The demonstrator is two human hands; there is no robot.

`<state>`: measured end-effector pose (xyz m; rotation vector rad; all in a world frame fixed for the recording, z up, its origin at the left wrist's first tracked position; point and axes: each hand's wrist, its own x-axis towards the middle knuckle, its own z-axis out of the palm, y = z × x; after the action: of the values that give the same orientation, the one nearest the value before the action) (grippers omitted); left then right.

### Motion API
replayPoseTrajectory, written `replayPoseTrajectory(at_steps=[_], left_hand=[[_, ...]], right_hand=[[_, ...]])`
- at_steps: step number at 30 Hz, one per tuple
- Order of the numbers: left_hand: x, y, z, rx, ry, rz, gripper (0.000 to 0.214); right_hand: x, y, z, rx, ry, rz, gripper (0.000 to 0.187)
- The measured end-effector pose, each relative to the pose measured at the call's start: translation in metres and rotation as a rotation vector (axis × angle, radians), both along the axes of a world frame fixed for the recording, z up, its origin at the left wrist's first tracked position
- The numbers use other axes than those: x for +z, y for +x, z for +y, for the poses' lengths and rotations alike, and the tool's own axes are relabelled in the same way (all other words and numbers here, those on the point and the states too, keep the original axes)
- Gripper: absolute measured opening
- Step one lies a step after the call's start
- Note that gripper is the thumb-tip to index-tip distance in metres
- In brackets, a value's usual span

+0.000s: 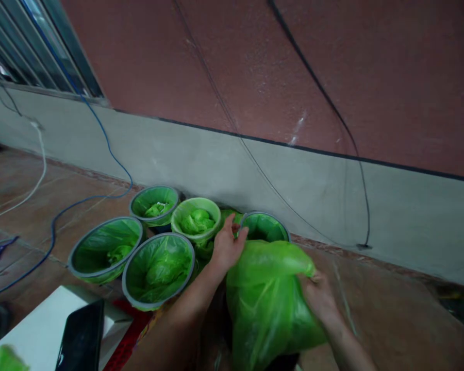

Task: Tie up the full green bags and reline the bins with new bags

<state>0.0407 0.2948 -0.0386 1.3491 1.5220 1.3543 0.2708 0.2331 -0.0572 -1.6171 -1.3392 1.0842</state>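
My right hand (320, 294) pinches the edge of a large, translucent green plastic bag (270, 304), which hangs puffed out in front of me. My left hand (229, 243) is at the bag's upper left, its thumb and fingers apart. Its fingertips are close to the grey rim of a bin (268, 226) lined with green plastic; whether they touch it I cannot tell. The bag covers the front of that bin. Left of my hand stands a light green bin (196, 234) with bunched green plastic inside.
More lined bins (158, 270) stand to the left, bunched plastic in them. A phone (81, 337) lies on a white box (34, 324) at lower left. A blue cable (53, 232) crosses the tiled floor. Behind the bins runs a wall (201, 165) with hanging black cables (325, 93).
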Motion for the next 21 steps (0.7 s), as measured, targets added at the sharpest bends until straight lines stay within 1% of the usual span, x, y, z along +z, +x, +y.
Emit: replayPoseTrajectory(at_steps=[2, 3, 4, 6, 7, 8, 9, 10, 11, 12, 13, 14, 15, 16, 18, 19, 21], left_hand=[[0.002, -0.014, 0.008, 0.143, 0.003, -0.074, 0.043], [0.002, -0.019, 0.010, 0.198, -0.004, -0.110, 0.039], [0.001, -0.023, 0.011, 0.245, -0.009, -0.141, 0.035], [0.001, -0.025, 0.012, 0.303, -0.006, -0.196, 0.033], [0.000, -0.025, 0.013, 0.319, -0.009, -0.223, 0.033], [0.000, -0.024, 0.013, 0.325, -0.026, -0.247, 0.034], [-0.001, -0.022, 0.013, 0.321, -0.059, -0.265, 0.036], [-0.001, -0.020, 0.013, 0.302, -0.106, -0.278, 0.038], [-0.002, -0.017, 0.012, 0.267, -0.166, -0.284, 0.041], [-0.004, -0.013, 0.012, 0.220, -0.231, -0.283, 0.044], [-0.006, -0.008, 0.011, 0.162, -0.288, -0.275, 0.046], [-0.008, -0.002, 0.009, 0.102, -0.334, -0.264, 0.046], [-0.010, 0.003, 0.006, 0.046, -0.363, -0.253, 0.044], [-0.012, 0.009, 0.003, -0.005, -0.379, -0.251, 0.041], [-0.016, 0.021, -0.003, -0.071, -0.387, -0.280, 0.036], [-0.018, 0.026, -0.007, -0.101, -0.385, -0.311, 0.034], [-0.019, 0.035, -0.012, -0.169, -0.382, -0.394, 0.031]], right_hand=[[0.028, -0.008, 0.026, -0.131, 0.086, 0.039, 0.014], [0.044, -0.015, 0.044, -0.145, 0.155, 0.045, 0.011], [0.059, -0.023, 0.064, -0.152, 0.258, 0.025, 0.010], [0.082, -0.042, 0.109, -0.127, 0.490, -0.055, 0.011], [0.087, -0.052, 0.133, -0.058, 0.580, -0.062, 0.012], [0.087, -0.062, 0.156, 0.009, 0.648, -0.058, 0.014], [0.082, -0.071, 0.177, 0.075, 0.678, -0.061, 0.016], [0.071, -0.080, 0.195, 0.134, 0.658, -0.083, 0.019], [0.057, -0.088, 0.209, 0.182, 0.582, -0.111, 0.023], [0.039, -0.095, 0.219, 0.237, 0.458, -0.161, 0.026], [0.019, -0.101, 0.225, 0.314, 0.327, -0.246, 0.028], [0.000, -0.106, 0.227, 0.407, 0.234, -0.360, 0.032], [-0.018, -0.111, 0.227, 0.462, 0.219, -0.475, 0.040], [-0.033, -0.114, 0.226, 0.458, 0.242, -0.553, 0.048], [-0.053, -0.120, 0.225, 0.350, 0.306, -0.630, 0.056], [-0.058, -0.122, 0.226, 0.276, 0.335, -0.641, 0.058], [-0.063, -0.129, 0.234, 0.154, 0.351, -0.652, 0.065]])
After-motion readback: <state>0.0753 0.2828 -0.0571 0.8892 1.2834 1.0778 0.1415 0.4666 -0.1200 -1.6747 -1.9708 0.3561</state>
